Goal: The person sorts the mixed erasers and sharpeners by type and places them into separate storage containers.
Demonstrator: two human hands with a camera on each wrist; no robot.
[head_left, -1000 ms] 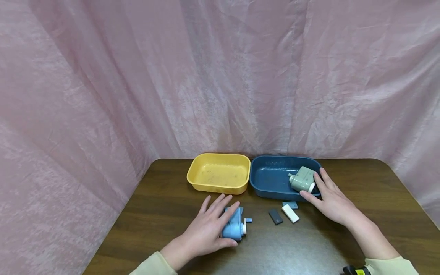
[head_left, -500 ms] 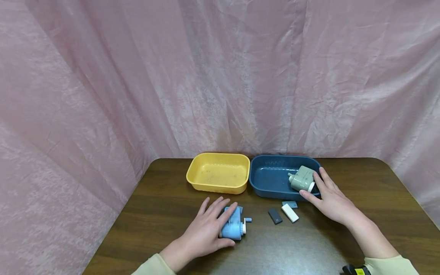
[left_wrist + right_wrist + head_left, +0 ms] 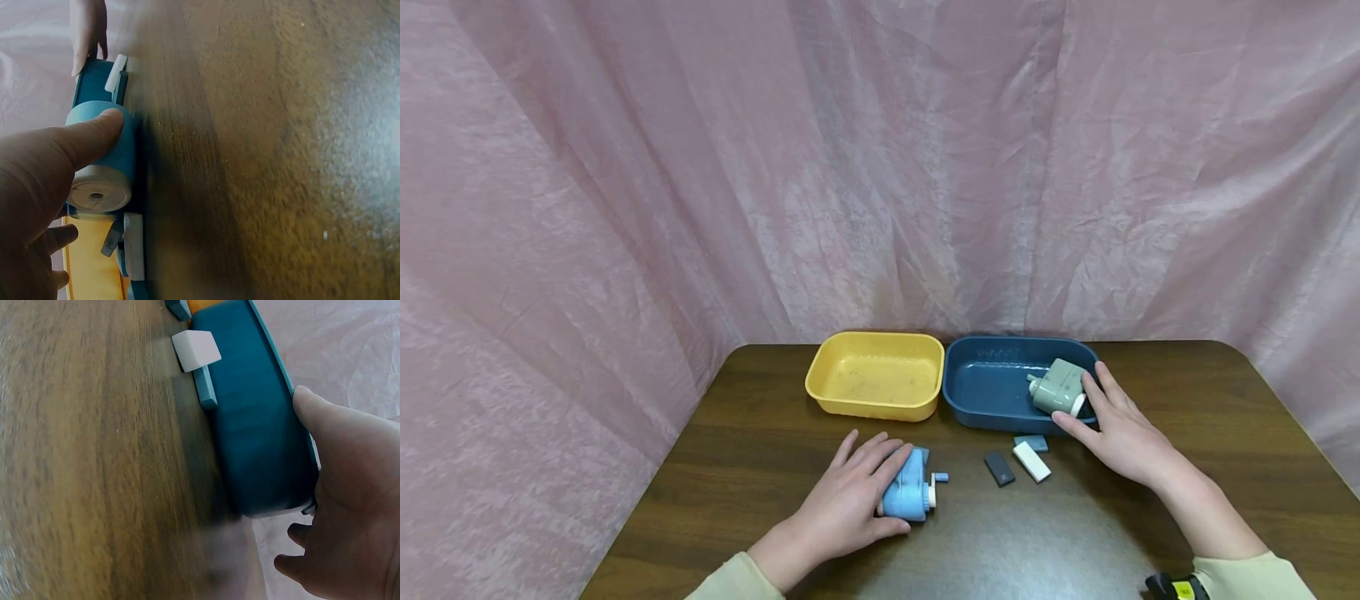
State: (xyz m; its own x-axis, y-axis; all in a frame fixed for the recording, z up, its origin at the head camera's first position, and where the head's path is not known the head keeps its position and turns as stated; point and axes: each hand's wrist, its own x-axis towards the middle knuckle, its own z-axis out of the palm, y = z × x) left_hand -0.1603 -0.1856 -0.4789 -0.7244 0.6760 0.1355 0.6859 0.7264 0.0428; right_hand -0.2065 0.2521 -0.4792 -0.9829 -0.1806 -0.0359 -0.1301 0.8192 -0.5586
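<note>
A light blue hand-crank pencil sharpener lies on the table, its crank pointing right. My left hand grips it from the left, fingers over its far side and thumb at its near edge. In the left wrist view the thumb presses on the sharpener's rounded body. A green hand-crank pencil sharpener rests tilted in the right end of the dark blue bin. My right hand is at that corner, fingers spread, thumb at the rim and index fingertip beside the green sharpener.
A yellow bin stands left of the blue bin. In front of the blue bin lie three small rectangular blocks: a dark one, a white one and a blue one. A pink curtain hangs behind the wooden table.
My left hand's fingers have drawn in closer around the blue sharpener, with the thumb slightly further left. My right hand keeps its place at the bin's corner.
</note>
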